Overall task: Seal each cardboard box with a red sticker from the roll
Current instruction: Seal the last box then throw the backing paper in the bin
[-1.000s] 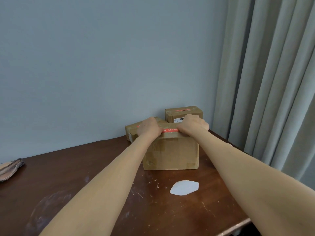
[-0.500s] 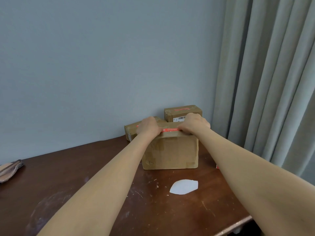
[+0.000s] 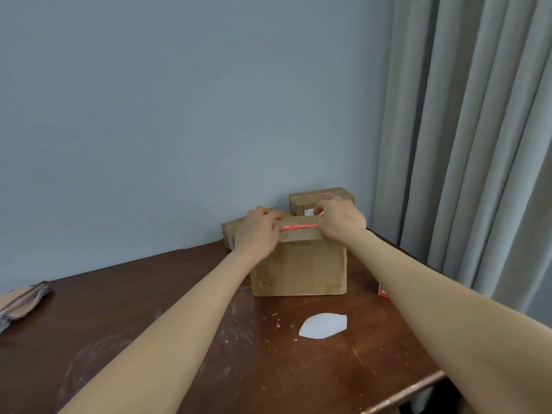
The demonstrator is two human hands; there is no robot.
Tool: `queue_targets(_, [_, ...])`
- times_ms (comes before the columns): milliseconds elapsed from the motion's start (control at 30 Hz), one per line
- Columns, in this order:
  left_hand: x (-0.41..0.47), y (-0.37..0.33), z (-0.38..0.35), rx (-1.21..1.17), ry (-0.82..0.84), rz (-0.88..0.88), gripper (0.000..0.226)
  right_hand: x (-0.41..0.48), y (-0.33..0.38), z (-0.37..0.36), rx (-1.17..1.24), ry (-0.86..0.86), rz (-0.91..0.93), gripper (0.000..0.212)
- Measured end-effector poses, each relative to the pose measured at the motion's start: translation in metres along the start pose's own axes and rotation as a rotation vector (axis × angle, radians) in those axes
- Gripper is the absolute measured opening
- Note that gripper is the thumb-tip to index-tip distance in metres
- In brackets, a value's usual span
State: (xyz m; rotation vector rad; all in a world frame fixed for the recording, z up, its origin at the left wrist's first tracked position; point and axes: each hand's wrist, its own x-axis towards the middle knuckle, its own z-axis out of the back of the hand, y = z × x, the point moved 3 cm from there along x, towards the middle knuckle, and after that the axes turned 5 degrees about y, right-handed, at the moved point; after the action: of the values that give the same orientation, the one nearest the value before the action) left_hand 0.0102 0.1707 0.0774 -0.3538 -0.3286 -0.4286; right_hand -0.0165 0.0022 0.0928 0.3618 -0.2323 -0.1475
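A big brown box (image 3: 298, 270) stood on the dark wood table (image 3: 149, 294). A long red sticker (image 3: 298, 226) lay flat across the top of the box. The left hand (image 3: 258, 231) had its fingers bent over the sticker's left end and held it down. The right hand (image 3: 340, 222) pinched the right end with bent fingers. A back box (image 3: 321, 198) stood just behind, by the wall, with a red strip on top. A white paper scrap (image 3: 324, 325) lay near the front. A cloth (image 3: 21, 300) lay far to the left.
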Motion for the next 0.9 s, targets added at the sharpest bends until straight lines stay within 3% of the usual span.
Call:
queue_targets(233, [-0.017,-0.019,-0.010,0.185,0.172,-0.085,0.046,-0.024,0.012,-0.015,-0.182,0.070,0.216,0.044])
queue_targets(400, [-0.021,-0.020,-0.015,0.265,0.250,-0.057,0.058,-0.028,0.012,-0.022,-0.195,0.145,0.209,0.046])
queue_targets(900, [-0.014,-0.010,-0.018,0.373,0.219,-0.018,0.077,-0.019,0.001,-0.026,-0.234,0.163,0.089,0.056])
